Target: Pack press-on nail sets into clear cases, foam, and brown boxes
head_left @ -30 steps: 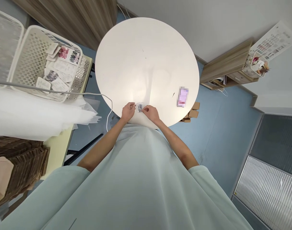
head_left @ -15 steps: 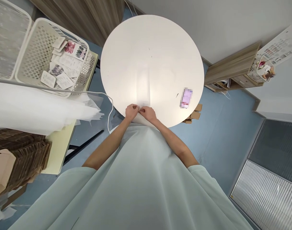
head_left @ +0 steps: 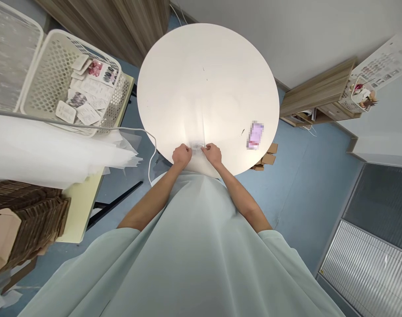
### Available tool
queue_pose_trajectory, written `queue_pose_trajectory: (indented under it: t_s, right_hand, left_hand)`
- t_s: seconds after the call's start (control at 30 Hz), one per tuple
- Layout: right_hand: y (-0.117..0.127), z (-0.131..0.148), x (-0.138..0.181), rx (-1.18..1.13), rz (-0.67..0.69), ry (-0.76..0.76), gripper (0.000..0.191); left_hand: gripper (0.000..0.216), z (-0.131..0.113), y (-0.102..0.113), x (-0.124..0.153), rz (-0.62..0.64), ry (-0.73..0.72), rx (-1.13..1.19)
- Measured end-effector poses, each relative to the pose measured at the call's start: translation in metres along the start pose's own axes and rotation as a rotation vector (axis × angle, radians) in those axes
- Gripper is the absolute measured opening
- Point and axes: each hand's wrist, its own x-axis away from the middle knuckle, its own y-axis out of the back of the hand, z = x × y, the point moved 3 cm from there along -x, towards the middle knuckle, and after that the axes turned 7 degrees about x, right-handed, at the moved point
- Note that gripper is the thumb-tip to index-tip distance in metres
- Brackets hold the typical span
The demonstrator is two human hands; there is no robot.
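On the round white table (head_left: 234,79), a thin translucent plastic bag (head_left: 194,125) lies flat, its outline faint against the top. Its near edge is crumpled between my two hands. My left hand (head_left: 182,155) is closed, pinching the left part of that edge. A short gap away, my right hand (head_left: 212,155) pinches the right part between thumb and curled fingers. Both hands are close to the table's front rim. Whether anything is inside the bag, I cannot tell.
A phone-like purple item, blurred out (head_left: 255,135), lies on the table's right side. At left, a white basket (head_left: 38,83) holds printed cards, near a pile of white plastic sheets (head_left: 55,149), a white cable (head_left: 134,129) and folded cardboard (head_left: 38,220). Small boxes (head_left: 268,159) show below the table's right edge.
My right hand has moved slightly right, away from my left hand. The hands were almost touching and now have a gap, with the bag's near edge stretched across it.
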Motion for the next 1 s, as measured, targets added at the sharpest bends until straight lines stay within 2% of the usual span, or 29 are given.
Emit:
queue_pose_trajectory:
  t_s: [0.13, 0.2, 0.3, 0.4, 0.47, 0.53, 0.67, 0.77, 0.87, 0.93, 1.0]
  right_hand:
    - [-0.006, 0.001, -0.002, -0.007, 0.03, -0.005, 0.021]
    - [-0.007, 0.0, -0.003, -0.017, 0.035, -0.004, 0.021]
    - [-0.007, -0.003, -0.005, -0.036, 0.035, -0.008, 0.023]
    - [-0.008, -0.005, -0.007, -0.063, 0.037, -0.005, 0.023]
    - [-0.008, -0.006, -0.007, -0.079, 0.036, 0.005, 0.022]
    - [-0.008, -0.007, -0.007, -0.094, 0.036, 0.012, 0.022]
    - [-0.007, -0.01, -0.008, -0.154, 0.084, 0.005, 0.025]
    - [-0.007, -0.014, -0.008, -0.258, 0.151, -0.02, 0.03]
    - [-0.005, -0.02, -0.004, -0.333, 0.22, -0.06, 0.027]
    - [-0.003, -0.024, 0.001, -0.303, 0.243, -0.065, 0.025]
    - [0.002, -0.027, 0.008, -0.205, 0.183, -0.007, 0.021]
  left_hand:
    - [0.028, -0.003, -0.002, 0.003, -0.056, -0.056, -0.065]
    - [0.037, -0.006, 0.0, 0.005, -0.106, -0.151, -0.071]
    - [0.053, -0.012, 0.003, 0.011, -0.121, -0.486, -0.08]
    - [0.063, -0.011, 0.002, 0.019, -0.007, -0.828, -0.161]
    - [0.068, -0.006, 0.0, 0.022, 0.085, -0.928, -0.239]
    - [0.076, 0.001, -0.002, 0.022, 0.146, -0.947, -0.301]
    - [0.086, 0.009, -0.003, 0.021, 0.176, -0.939, -0.387]
    - [0.082, 0.009, -0.003, 0.023, 0.185, -0.935, -0.428]
    - [0.076, 0.009, -0.003, 0.026, 0.189, -0.914, -0.435]
    - [0.075, 0.009, -0.003, 0.029, 0.198, -0.903, -0.432]
    - [0.073, 0.01, -0.003, 0.031, 0.209, -0.891, -0.419]
